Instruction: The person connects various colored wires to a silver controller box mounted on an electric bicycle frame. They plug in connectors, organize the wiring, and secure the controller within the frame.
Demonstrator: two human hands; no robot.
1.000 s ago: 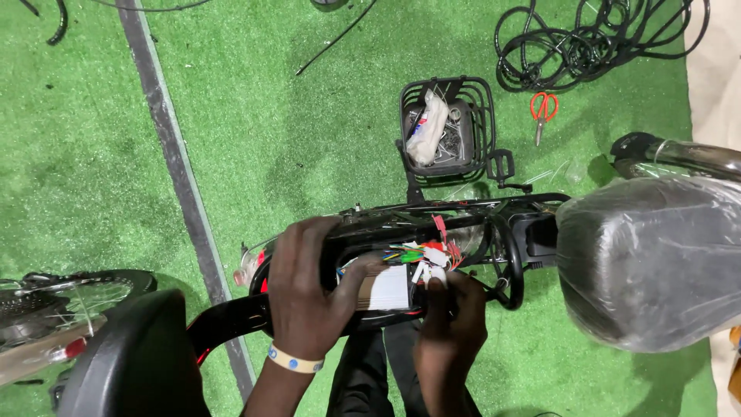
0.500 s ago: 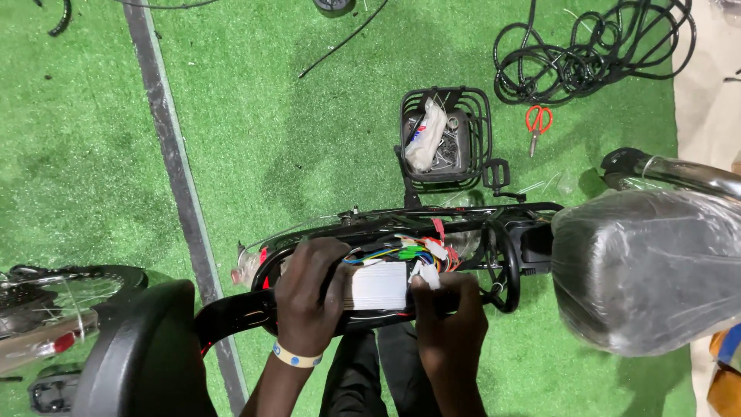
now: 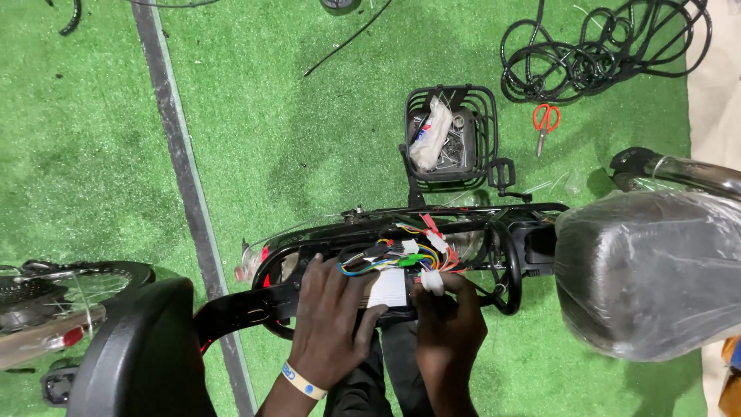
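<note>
**Here, two hands at a wiring bundle on a bike frame**

Both hands work at the black frame (image 3: 324,297), which lies across green turf (image 3: 270,139). The left hand (image 3: 333,324) lies flat on the frame, fingers spread, its fingertips touching a white box (image 3: 388,289) set in the frame; it grips nothing that can be seen. Just above the box on the frame sits a tangle of coloured wires (image 3: 386,255): yellow, blue, green, red. The right hand (image 3: 448,324) is just right of the box, thumb and fingers pinched on a small white connector (image 3: 432,281) at the lower right edge of the wires. At the frame's right end is a seat (image 3: 648,270) wrapped in clear plastic. Beyond the frame, farther from the person, stands a black wire basket (image 3: 485,108), with red scissors (image 3: 546,122) right of it and coiled black cables (image 3: 602,46) farther out. Left of the frame lies a wheel (image 3: 46,289).
</note>
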